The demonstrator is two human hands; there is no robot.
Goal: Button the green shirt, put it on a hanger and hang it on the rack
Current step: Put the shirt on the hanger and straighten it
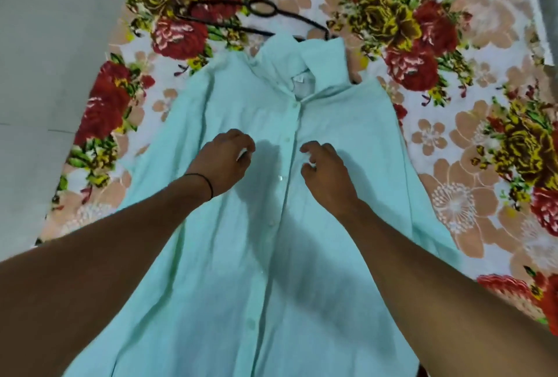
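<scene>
Heads up on a few things that could be going sideways here. The green shirt (pixel 229 256) is lying flat, front up, on the floral bedsheet (pixel 453 135), but the fabric is rippling a bit along the placket (pixel 290 147). If you're pinching the wrong layer, you could be feeding a button into the wrong hole and ending up with a lopsided front. I honestly can't tell from this angle which buttons are done up, since the front edges are just lying closed, so I'd be checking each one. They're also small and the same pale colour as the cloth, which is making them easy to miss or fumble.

Other thing: the black hanger (pixel 262 8) is sitting just past the collar (pixel 302 59), with one arm tucked under it. Tugging the shirt toward you could be dragging the hanger along or snagging the collar.

As for the hands, your left hand (pixel 223 162) and right hand (pixel 327 170) are hovering over the chest, one on each side of the placket. The fingers (pixel 311 147) are loosely curled and gripping nothing, as far as I'm seeing. They're throwing shadows on the cloth, so I'm reading them as lifted off rather than pressing. The placket is running right between them, and the shiny button (pixel 281 177) is sitting just below that gap. No rack is showing anywhere.
</scene>
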